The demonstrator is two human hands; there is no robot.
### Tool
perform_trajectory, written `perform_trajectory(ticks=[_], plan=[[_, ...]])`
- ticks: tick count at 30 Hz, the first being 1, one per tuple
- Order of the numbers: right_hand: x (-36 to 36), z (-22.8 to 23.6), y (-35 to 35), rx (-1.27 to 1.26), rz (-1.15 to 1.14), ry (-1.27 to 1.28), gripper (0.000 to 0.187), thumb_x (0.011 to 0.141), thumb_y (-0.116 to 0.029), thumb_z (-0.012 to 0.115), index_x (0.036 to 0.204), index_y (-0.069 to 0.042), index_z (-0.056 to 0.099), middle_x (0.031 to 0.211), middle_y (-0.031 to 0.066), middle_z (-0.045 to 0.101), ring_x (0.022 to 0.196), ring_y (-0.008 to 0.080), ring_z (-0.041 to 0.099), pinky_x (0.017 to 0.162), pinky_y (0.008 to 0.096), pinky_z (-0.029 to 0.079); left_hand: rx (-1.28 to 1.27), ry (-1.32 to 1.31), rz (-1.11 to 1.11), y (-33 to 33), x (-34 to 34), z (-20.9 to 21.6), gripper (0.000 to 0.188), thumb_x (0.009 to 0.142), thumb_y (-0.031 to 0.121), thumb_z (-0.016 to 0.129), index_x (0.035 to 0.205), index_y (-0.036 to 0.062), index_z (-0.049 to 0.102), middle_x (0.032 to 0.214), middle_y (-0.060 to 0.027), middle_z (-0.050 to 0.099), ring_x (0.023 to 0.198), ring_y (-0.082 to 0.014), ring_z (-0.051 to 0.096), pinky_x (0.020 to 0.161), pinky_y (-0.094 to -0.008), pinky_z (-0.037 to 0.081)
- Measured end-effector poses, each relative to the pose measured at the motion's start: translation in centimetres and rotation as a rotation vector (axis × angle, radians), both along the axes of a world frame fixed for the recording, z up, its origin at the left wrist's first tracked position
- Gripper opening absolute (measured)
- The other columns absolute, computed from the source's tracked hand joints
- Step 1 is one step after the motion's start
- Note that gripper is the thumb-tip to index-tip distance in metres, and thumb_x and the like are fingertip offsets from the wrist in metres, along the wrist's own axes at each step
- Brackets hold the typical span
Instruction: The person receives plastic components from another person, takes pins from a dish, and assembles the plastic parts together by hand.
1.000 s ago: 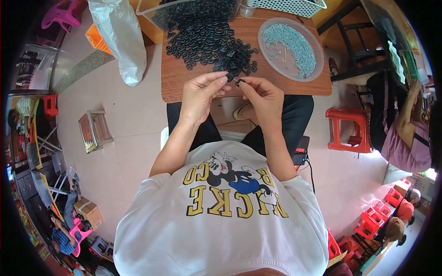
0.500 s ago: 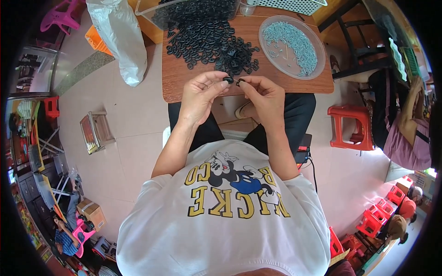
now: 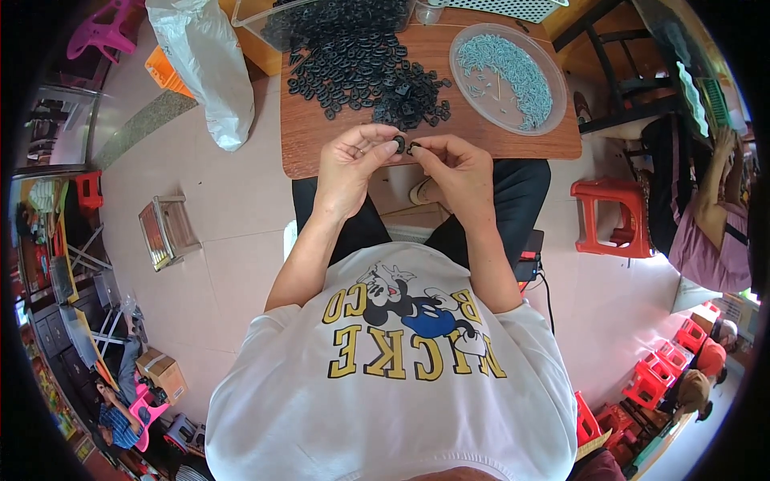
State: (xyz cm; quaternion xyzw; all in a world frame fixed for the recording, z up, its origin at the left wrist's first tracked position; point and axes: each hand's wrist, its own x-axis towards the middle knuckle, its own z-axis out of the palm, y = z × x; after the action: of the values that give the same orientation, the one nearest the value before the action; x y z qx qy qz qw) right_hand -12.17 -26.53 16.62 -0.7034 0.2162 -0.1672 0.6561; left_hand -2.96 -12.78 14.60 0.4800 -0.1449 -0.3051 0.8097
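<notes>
Between the thumb and fingertips of my left hand [image 3: 350, 164] is a small black oval part [image 3: 399, 143], held just over the table's near edge. My right hand [image 3: 457, 168] pinches another small dark part [image 3: 413, 148], close beside the first; whether the two touch I cannot tell. Beyond my fingers lies a heap of small black square-looking parts [image 3: 405, 103]. Behind it spreads a larger pile of black oval parts with openings [image 3: 345, 72]. To the right, a round clear plastic tray [image 3: 527, 133] holds many small pale blue pieces [image 3: 529, 88].
The brown wooden table [image 3: 309, 148] spans my front. At its far side are a clear bin [image 3: 255, 30] of black parts and a white perforated basket [image 3: 513, 8]. A white sack [image 3: 212, 76] stands left, a red stool [image 3: 611, 220] right. Another person [image 3: 714, 248] sits at the far right.
Both hands have shifted very slightly, the right one a little leftward, bringing the two parts closer together. The left hand's oval part has turned to a steeper angle.
</notes>
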Motion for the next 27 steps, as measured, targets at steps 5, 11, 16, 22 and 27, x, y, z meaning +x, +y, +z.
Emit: perform_trajectory(ticks=[5, 11, 16, 22, 27], plan=[[0.0, -0.1, 0.3, 0.052, -0.001, 0.056, 0.014, 0.08, -0.007, 0.066, 0.09, 0.001, 0.069, 0.073, 0.0033, 0.067, 0.063, 0.0053, 0.059, 0.058, 0.0192, 0.046, 0.084, -0.106, -0.001, -0.2, -0.4, 0.2, 0.02, 0.085, -0.005, 0.058, 0.103, -0.0024, 0.065, 0.102, -0.0099, 0.06, 0.088, -0.013, 0.06, 0.081, -0.0264, 0.055], [-0.1, -1.4, 0.4, 0.235, -0.008, -0.08, 0.019, 0.082, -0.003, 0.064, 0.1, 0.004, 0.065, 0.078, 0.0064, 0.067, 0.066, 0.0081, 0.061, 0.061, 0.0204, 0.05, 0.134, -0.138, -0.018, -0.3, -0.8, 0.5, 0.02, 0.087, -0.001, 0.058, 0.106, -0.0008, 0.065, 0.102, -0.0078, 0.057, 0.086, -0.0115, 0.059, 0.079, -0.0229, 0.052], [-0.2, -1.1, 0.4, 0.296, 0.017, -0.072, 0.027, 0.082, -0.001, 0.064, 0.109, 0.003, 0.062, 0.081, 0.0069, 0.067, 0.069, 0.0091, 0.062, 0.064, 0.0212, 0.051, 0.206, -0.105, -0.016, 0.0, -0.8, -0.1, 0.023, 0.086, 0.0, 0.06, 0.108, -0.0008, 0.064, 0.089, -0.0051, 0.063, 0.08, -0.0094, 0.059, 0.072, -0.0219, 0.048], [-0.5, -1.6, 0.7, 0.147, 0.079, -0.068, 0.035, 0.083, -0.002, 0.062, 0.117, -0.002, 0.06, 0.084, 0.0051, 0.066, 0.072, 0.0081, 0.06, 0.066, 0.0215, 0.048, 0.249, -0.098, -0.028, 0.0, -0.8, 0.0, 0.021, 0.085, 0.002, 0.062, 0.106, -0.0003, 0.065, 0.086, -0.0045, 0.065, 0.075, -0.0082, 0.057, 0.069, -0.0214, 0.047], [-0.6, -1.7, 0.8, -0.053, 0.092, -0.054, 0.035, 0.083, -0.003, 0.061, 0.117, -0.005, 0.061, 0.083, 0.0045, 0.063, 0.074, 0.0084, 0.058, 0.068, 0.0225, 0.047, 0.262, -0.195, -0.015, 0.1, -0.6, -0.8, 0.019, 0.086, 0.006, 0.062, 0.104, 0.0009, 0.067, 0.081, -0.002, 0.064, 0.071, -0.0055, 0.056, 0.062, -0.0174, 0.043]])
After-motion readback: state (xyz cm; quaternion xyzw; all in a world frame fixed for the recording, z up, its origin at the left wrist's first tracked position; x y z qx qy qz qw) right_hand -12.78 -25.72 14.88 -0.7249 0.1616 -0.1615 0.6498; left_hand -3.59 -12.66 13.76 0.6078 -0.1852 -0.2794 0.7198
